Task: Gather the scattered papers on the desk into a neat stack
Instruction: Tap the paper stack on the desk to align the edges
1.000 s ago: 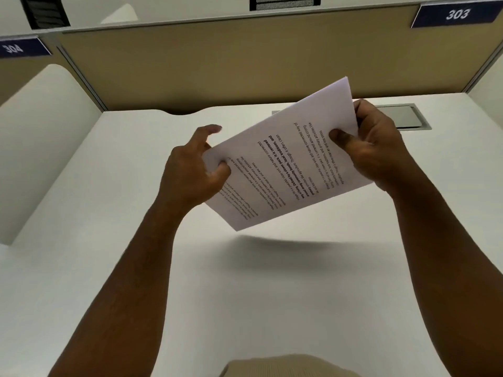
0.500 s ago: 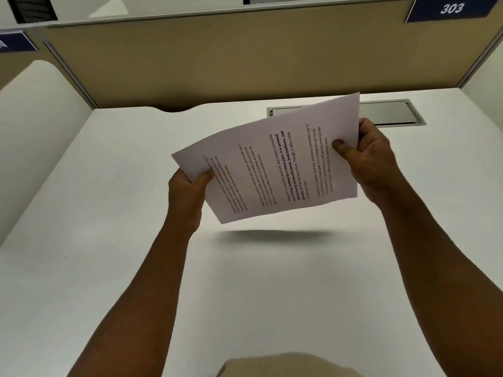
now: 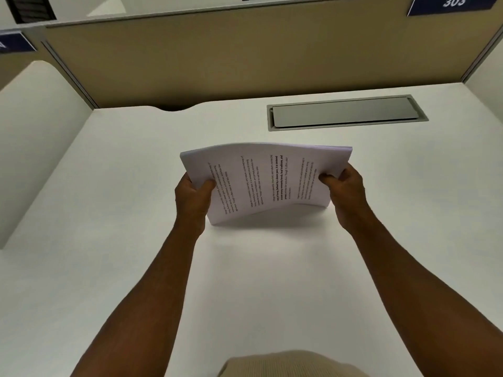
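Note:
A stack of white printed papers stands on its long lower edge on the white desk, bowed slightly, with the text side facing me. My left hand grips the stack's left end, thumb over the front sheet. At the right end, my right hand pinches the papers the same way. The sheets' top edges look lined up. No loose sheets show elsewhere on the desk.
A grey cable-tray lid is set into the desk behind the papers. A tan partition closes the back, a white side panel the left. A blue sign reading 303 hangs at top right.
The papers came down from mid-air, tilted, to rest upright on the desk. Both hands lowered with them, and the left hand shifted to grip the stack's left end.

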